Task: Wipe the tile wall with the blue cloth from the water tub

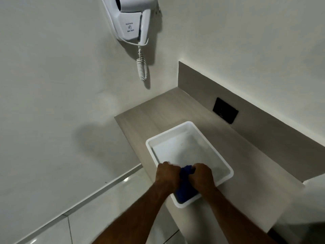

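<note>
A white rectangular water tub (189, 126) stands on a beige counter. Over its near end both my fists grip a dark blue cloth (186, 188), bunched between them. My left hand (167, 175) is closed on the cloth's left side and my right hand (204, 175) on its right side. The cloth's lower part hangs down into the tub's near corner. The pale tile wall (52, 85) rises to the left and behind the counter.
A white wall-mounted hair dryer (131, 20) with a coiled cord (142, 67) hangs on the wall above the counter (158, 111). A black socket plate (225, 110) sits in the counter's upstand at the right. Glossy floor tiles (88, 217) lie at lower left.
</note>
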A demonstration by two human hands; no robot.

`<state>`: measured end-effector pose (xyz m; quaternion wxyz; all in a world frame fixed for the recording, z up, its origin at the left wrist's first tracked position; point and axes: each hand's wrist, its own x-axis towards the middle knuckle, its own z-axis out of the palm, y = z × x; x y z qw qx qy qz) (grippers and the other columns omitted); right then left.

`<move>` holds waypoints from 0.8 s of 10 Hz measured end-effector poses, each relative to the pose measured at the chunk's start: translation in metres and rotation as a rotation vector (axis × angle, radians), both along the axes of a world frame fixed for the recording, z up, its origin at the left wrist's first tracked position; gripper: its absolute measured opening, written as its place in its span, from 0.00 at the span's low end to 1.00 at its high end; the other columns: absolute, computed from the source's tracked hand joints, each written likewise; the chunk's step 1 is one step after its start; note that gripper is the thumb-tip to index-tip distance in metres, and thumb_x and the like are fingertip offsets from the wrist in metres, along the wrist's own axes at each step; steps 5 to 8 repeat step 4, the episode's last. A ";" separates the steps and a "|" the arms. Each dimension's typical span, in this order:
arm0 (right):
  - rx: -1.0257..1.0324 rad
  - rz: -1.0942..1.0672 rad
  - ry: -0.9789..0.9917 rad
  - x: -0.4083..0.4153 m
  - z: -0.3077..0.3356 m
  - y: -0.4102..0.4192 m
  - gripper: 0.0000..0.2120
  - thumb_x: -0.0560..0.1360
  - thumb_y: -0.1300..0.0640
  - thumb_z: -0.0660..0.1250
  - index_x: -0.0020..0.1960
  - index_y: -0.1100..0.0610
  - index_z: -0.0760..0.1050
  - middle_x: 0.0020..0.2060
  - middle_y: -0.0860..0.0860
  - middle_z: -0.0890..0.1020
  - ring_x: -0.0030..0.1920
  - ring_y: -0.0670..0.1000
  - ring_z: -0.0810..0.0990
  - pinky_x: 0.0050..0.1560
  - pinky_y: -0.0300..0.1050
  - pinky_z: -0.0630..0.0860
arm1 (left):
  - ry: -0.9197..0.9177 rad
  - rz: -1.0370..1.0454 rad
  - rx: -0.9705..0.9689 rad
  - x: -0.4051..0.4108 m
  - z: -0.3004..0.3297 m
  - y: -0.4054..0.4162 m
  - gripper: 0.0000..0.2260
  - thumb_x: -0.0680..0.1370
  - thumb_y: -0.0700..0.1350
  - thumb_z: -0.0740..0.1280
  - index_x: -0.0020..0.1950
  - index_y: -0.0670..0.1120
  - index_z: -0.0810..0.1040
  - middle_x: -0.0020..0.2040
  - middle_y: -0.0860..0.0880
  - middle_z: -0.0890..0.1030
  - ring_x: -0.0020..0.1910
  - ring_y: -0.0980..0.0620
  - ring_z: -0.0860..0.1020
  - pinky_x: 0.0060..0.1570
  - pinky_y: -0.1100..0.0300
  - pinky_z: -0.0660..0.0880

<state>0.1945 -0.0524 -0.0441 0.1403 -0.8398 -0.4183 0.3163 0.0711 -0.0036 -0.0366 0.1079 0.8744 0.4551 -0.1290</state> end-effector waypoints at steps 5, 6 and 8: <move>0.353 0.378 -0.421 -0.050 0.122 0.077 0.17 0.76 0.50 0.63 0.61 0.58 0.74 0.57 0.57 0.79 0.57 0.56 0.78 0.59 0.49 0.75 | -0.176 -0.007 0.494 -0.076 0.110 0.054 0.28 0.77 0.50 0.63 0.73 0.39 0.65 0.70 0.35 0.70 0.69 0.36 0.68 0.73 0.43 0.59; 0.353 0.378 -0.421 -0.050 0.122 0.077 0.17 0.76 0.50 0.63 0.61 0.58 0.74 0.57 0.57 0.79 0.57 0.56 0.78 0.59 0.49 0.75 | -0.176 -0.007 0.494 -0.076 0.110 0.054 0.28 0.77 0.50 0.63 0.73 0.39 0.65 0.70 0.35 0.70 0.69 0.36 0.68 0.73 0.43 0.59; 0.353 0.378 -0.421 -0.050 0.122 0.077 0.17 0.76 0.50 0.63 0.61 0.58 0.74 0.57 0.57 0.79 0.57 0.56 0.78 0.59 0.49 0.75 | -0.176 -0.007 0.494 -0.076 0.110 0.054 0.28 0.77 0.50 0.63 0.73 0.39 0.65 0.70 0.35 0.70 0.69 0.36 0.68 0.73 0.43 0.59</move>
